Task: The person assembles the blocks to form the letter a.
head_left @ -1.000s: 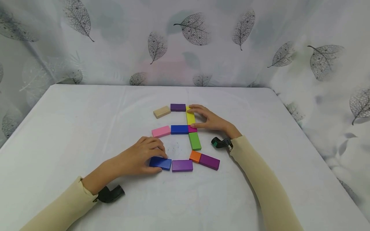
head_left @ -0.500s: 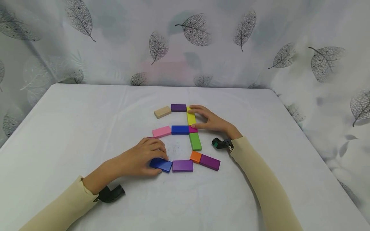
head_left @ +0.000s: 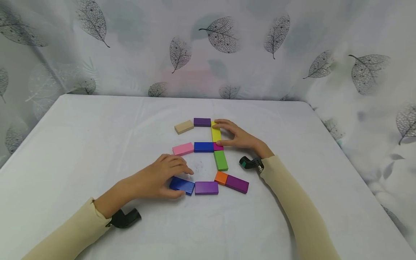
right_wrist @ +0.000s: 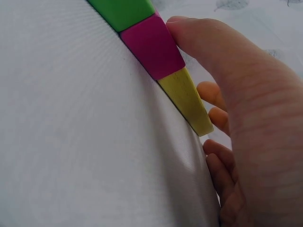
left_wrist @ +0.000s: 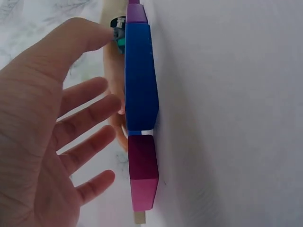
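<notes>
In the head view my left hand (head_left: 152, 178) hovers around the left end of a blue block (head_left: 182, 185), fingers spread. The left wrist view shows a gap between its fingertips and that blue block (left_wrist: 140, 75), with a magenta block (left_wrist: 143, 158) beyond. My right hand (head_left: 242, 137) rests at the right of the layout, fingers relaxed. Its thumb touches a magenta block (right_wrist: 154, 47), and its fingertips lie at a yellow block (head_left: 216, 133). A violet block (head_left: 206, 188) sits beside the blue one. A green block (head_left: 221, 160) lies below the magenta one.
Another blue block (head_left: 203, 147) and a pink block (head_left: 183, 148) form the middle row. Behind are a dark purple block (head_left: 202, 122) and a tan block (head_left: 183, 127). An orange block (head_left: 221, 178) and a plum block (head_left: 237, 184) lie front right on the white table (head_left: 97, 144).
The blue block near my left hand has turned slightly, its right end toward me. My left fingers and thumb have since spread off it. My right hand stays in place.
</notes>
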The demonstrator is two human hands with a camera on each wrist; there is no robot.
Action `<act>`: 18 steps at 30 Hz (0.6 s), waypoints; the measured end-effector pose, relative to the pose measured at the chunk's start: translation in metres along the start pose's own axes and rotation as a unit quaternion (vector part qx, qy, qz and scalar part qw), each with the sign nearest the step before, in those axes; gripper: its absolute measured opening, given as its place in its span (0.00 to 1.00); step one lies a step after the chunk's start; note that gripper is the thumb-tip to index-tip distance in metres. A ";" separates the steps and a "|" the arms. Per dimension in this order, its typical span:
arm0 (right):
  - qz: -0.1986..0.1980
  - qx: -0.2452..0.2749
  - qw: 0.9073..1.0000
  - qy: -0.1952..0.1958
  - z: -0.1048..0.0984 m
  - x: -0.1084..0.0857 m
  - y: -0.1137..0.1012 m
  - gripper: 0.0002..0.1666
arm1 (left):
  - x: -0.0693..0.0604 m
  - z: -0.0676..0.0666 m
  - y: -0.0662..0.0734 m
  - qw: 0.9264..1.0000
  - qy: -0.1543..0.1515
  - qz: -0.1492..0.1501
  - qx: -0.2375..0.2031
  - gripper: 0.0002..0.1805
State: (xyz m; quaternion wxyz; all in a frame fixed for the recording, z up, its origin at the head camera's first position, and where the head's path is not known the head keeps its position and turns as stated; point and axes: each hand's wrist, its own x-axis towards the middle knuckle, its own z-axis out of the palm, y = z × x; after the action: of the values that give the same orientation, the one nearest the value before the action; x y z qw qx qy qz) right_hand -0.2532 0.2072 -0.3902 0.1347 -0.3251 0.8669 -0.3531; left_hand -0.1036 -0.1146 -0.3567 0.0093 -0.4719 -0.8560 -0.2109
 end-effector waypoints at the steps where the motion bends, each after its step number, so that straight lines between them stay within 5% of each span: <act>1: 0.000 0.000 1.000 0.001 0.000 0.000 0.000 0.38 | 0.001 -0.001 0.000 1.000 0.002 -0.008 -0.006 0.25; 9: 0.008 0.016 1.000 0.008 -0.003 -0.002 0.000 0.39 | 0.006 -0.009 -0.010 0.997 0.039 -0.053 -0.044 0.27; 18: 0.008 0.023 0.999 0.039 -0.008 -0.006 -0.002 0.35 | 0.018 -0.018 -0.033 0.995 0.067 -0.072 -0.027 0.24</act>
State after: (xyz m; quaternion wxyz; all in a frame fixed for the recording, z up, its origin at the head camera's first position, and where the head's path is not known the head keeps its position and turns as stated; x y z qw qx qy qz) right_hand -0.2512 0.2137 -0.3831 0.1107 -0.3011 0.8657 -0.3842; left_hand -0.1438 -0.1225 -0.3484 0.0392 -0.3943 -0.8791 -0.2650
